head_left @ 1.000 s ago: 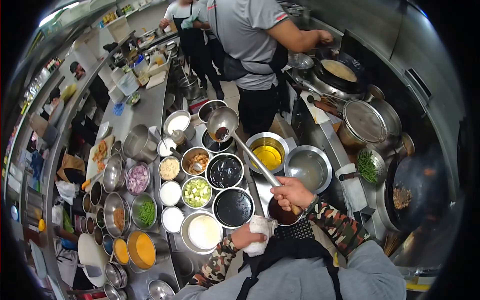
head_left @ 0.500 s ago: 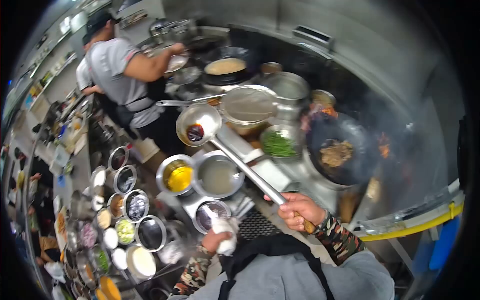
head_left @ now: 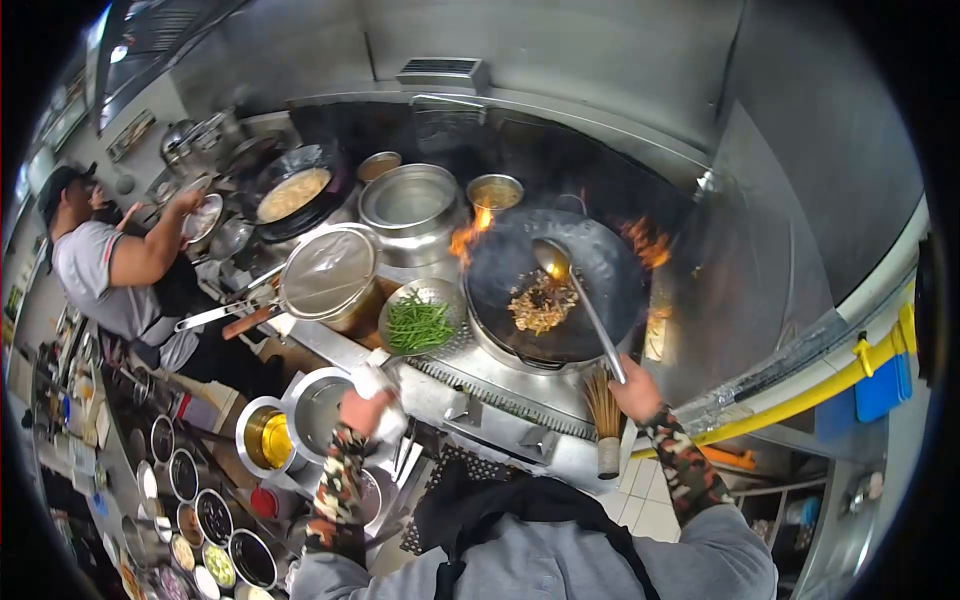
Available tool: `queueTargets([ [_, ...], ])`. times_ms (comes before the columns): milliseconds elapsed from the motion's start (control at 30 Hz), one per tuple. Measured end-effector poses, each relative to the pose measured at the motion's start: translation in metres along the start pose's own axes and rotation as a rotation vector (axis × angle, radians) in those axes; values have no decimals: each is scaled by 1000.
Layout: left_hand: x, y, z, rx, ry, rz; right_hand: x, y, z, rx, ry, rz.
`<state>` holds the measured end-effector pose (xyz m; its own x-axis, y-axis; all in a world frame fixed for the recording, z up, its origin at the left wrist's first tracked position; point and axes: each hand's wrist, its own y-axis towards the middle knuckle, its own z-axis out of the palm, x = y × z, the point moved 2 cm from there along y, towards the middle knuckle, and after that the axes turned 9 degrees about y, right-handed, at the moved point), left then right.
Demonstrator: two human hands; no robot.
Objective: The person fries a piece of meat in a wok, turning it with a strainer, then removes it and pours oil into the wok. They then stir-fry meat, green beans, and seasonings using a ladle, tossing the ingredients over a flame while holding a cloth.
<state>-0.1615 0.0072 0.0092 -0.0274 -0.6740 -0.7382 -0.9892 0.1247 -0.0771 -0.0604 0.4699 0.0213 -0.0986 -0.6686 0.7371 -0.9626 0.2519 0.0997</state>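
Observation:
My right hand (head_left: 637, 388) is wrapped around the handle of a long metal ladle (head_left: 598, 325). The ladle's bowl is tipped inside a black wok (head_left: 622, 290), just above browned chopped food (head_left: 540, 308). Flames (head_left: 646, 243) rise at the wok's right edge and at its left. In my left hand (head_left: 364, 412) is a folded white cloth (head_left: 379, 388), held near the stove's front edge beside a pot of cloudy liquid (head_left: 317, 408). A perforated strainer with green beans (head_left: 420, 322) sits left of the wok.
A bamboo brush (head_left: 604, 425) stands by the stove's front edge. Behind the beans are a mesh strainer (head_left: 328, 270) on a pot and a big steel pot (head_left: 410, 198). A bowl of yellow oil (head_left: 268, 438) is at left. A co-worker (head_left: 120, 260) stands at another wok (head_left: 295, 195).
My right hand has brought the ladle from over the pots at left into the wok. The dark sauce in its bowl no longer shows. My left hand has moved up with the cloth; the view has turned right.

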Motion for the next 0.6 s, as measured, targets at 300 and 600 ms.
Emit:
queueTargets([
  [300, 181, 124, -7, 691, -285, -263, 59, -58, -7, 128, -114, 165],
  [600, 138, 75, 68, 957, -1660, -390, 69, -36, 33, 54, -187, 243],
])
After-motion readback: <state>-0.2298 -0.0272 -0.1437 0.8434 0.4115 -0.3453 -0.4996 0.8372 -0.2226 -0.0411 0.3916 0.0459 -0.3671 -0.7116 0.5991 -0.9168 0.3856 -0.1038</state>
